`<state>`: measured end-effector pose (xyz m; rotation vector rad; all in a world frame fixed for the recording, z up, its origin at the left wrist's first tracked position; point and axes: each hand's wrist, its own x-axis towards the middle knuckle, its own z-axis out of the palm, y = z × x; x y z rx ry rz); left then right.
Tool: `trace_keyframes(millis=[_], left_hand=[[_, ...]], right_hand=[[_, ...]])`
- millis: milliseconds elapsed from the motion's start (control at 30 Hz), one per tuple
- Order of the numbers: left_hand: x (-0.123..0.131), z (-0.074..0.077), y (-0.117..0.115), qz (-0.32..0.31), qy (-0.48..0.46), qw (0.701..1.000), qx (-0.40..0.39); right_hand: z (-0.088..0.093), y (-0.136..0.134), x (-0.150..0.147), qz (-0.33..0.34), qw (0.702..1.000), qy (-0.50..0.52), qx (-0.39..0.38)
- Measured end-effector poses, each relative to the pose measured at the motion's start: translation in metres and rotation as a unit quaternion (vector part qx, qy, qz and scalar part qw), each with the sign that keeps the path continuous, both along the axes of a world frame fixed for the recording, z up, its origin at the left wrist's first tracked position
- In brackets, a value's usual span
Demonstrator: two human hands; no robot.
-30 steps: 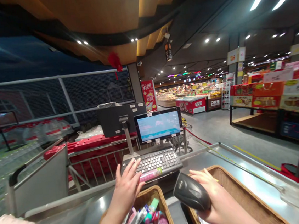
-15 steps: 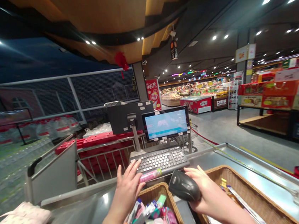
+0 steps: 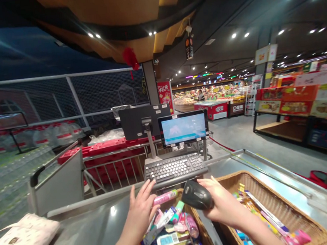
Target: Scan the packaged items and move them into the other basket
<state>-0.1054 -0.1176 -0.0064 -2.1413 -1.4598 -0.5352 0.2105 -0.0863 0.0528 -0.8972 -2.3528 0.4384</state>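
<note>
A slim pink tube-shaped package (image 3: 165, 197) with a green end sticks out from my left hand (image 3: 141, 206). The thumb side holds its near end while the other fingers are stretched forward. The tube is over the far rim of the left wicker basket (image 3: 203, 227), just below the keyboard (image 3: 175, 168). My right hand (image 3: 220, 202) is wrapped round a black handheld barcode scanner (image 3: 197, 195), its head pointing left toward the tube. Many small packaged goods fill the left basket, among them a pink bottle-like pack (image 3: 191, 225). My right forearm covers part of the right wicker basket (image 3: 295, 206).
Two monitors stand behind the keyboard: a lit screen (image 3: 184, 129) and one seen from behind (image 3: 135, 127). A pale handbag (image 3: 27, 242) lies on the metal counter (image 3: 84, 228) at left. The right basket holds several packs, including a long narrow box (image 3: 266, 211).
The view has tilted down slightly, showing more of both baskets. My left hand has brought the pink tube a little nearer, over the left basket's far edge. The scanner has shifted slightly left.
</note>
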Motion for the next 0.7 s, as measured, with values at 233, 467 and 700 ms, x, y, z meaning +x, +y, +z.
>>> trace_keyframes(millis=[233,467,700], left_hand=[[0.000,-0.055,-0.018,-0.050,-0.002,0.994,-0.099],[0.005,-0.094,-0.031,-0.083,0.000,0.978,-0.191],[0.028,-0.091,-0.005,-0.132,0.012,0.982,-0.133]], right_hand=[[-0.011,-0.010,0.002,-0.023,0.999,0.000,-0.046],[-0.018,-0.017,0.013,-0.029,0.997,0.008,-0.073],[-0.022,-0.012,0.061,-0.081,0.993,0.022,-0.086]])
